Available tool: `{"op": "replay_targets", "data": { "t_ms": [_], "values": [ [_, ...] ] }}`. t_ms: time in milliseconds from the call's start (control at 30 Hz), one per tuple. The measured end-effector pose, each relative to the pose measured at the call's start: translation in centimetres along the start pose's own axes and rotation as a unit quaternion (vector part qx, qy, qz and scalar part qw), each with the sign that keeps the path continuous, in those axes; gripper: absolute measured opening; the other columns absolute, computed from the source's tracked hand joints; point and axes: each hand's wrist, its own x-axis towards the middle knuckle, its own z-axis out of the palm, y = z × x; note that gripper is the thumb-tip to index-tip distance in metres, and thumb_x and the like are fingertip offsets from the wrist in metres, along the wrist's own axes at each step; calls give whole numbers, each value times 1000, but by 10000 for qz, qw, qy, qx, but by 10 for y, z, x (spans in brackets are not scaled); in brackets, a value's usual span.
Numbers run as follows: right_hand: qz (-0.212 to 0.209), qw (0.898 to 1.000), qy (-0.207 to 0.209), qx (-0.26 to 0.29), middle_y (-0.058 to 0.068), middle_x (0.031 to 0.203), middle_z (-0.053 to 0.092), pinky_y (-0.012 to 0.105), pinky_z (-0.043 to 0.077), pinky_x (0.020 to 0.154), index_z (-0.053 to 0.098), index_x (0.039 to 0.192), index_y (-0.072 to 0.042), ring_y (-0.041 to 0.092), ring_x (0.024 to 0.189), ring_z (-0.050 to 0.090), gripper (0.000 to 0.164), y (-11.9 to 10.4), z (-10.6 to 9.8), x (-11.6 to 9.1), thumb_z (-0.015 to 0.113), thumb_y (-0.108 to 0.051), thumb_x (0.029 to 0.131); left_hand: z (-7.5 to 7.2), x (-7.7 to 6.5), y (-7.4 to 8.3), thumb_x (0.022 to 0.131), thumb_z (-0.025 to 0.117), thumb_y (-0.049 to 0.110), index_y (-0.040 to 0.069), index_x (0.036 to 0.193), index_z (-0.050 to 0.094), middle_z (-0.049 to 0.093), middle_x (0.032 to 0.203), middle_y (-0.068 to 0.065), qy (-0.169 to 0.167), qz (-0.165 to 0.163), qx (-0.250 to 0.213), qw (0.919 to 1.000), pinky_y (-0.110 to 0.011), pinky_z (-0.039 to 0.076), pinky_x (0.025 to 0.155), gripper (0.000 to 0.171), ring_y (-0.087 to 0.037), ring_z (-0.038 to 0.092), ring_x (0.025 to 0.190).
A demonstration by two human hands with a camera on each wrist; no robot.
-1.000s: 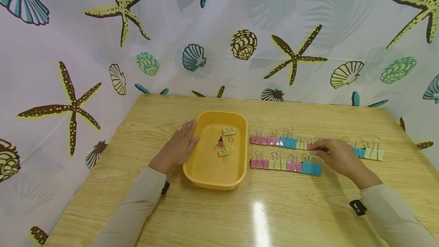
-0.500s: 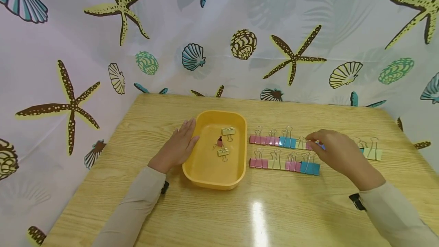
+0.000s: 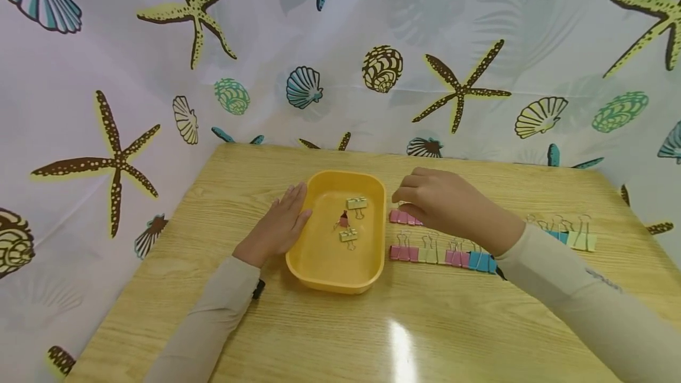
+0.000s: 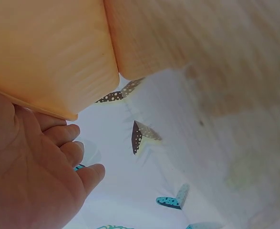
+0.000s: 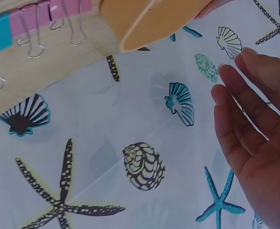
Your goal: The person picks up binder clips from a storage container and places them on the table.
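My left hand (image 3: 276, 223) lies with straight fingers along the left rim of an orange-yellow plastic tray (image 3: 331, 269). Inside the tray are two pale yellow binder clips (image 3: 356, 204) and a pink binder clip (image 3: 343, 221). Over the left part of the back row of clips hovers my right hand (image 3: 447, 205), just right of the tray. The right wrist view shows that hand (image 5: 259, 124) with loosely bent fingers and nothing in them. It hides the middle of the back row; a pink clip (image 3: 402, 217) shows at that row's left end.
A front row of pink, yellow and blue binder clips (image 3: 482, 262) stands right of the tray, handles up. At the back row's right end are a blue clip (image 3: 558, 236) and a yellow clip (image 3: 583, 241). A shell-print cloth (image 3: 340, 105) hangs behind the wooden table (image 3: 319, 336).
My right hand has left the middle of the back row, lifted, and moved left towards the tray. My left hand and the tray have stayed in place.
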Motion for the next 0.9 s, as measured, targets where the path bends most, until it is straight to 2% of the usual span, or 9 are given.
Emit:
{"op": "replay_targets", "data": {
  "t_ms": [200,400,600,767,900],
  "values": [
    [-479,9964,-692,-68,0,87,68,31,52,70,74,93,-14,18,79,59,9,-16,6,44,74,-12,84,-1,0,1,106,20,39,4,154,2,3,161,-11,-73,-42,37,10000,-55,10,116,62,-29,2,147],
    [-459,9857,-1616,147,1,90,70,32,55,72,75,95,-16,18,80,64,13,-30,20,82,75,-21,84,-2,0,2,106,23,38,4,154,3,5,161,-12,-56,-73,72,9999,-55,11,116,61,-30,4,147],
    [-564,9753,-2110,-326,-2,99,71,31,55,79,74,101,-15,17,89,66,21,-35,39,108,77,-18,80,-1,0,2,106,21,39,3,154,5,7,160,-12,-5,-29,54,10000,-55,12,116,62,-30,5,147],
    [-809,9565,-2619,-995,-4,98,71,29,53,80,74,95,-15,16,89,64,14,-37,59,117,77,-17,81,-2,0,1,106,21,38,2,154,6,7,160,-13,19,16,54,10000,-55,12,116,61,-30,5,147],
    [-954,9352,-2973,-1669,-4,108,68,27,53,78,75,98,-19,14,95,62,11,-40,75,117,69,-19,89,-2,-1,1,106,22,37,3,154,5,7,160,-12,1,-17,72,10000,-55,12,116,61,-30,5,147]
  ]
}}
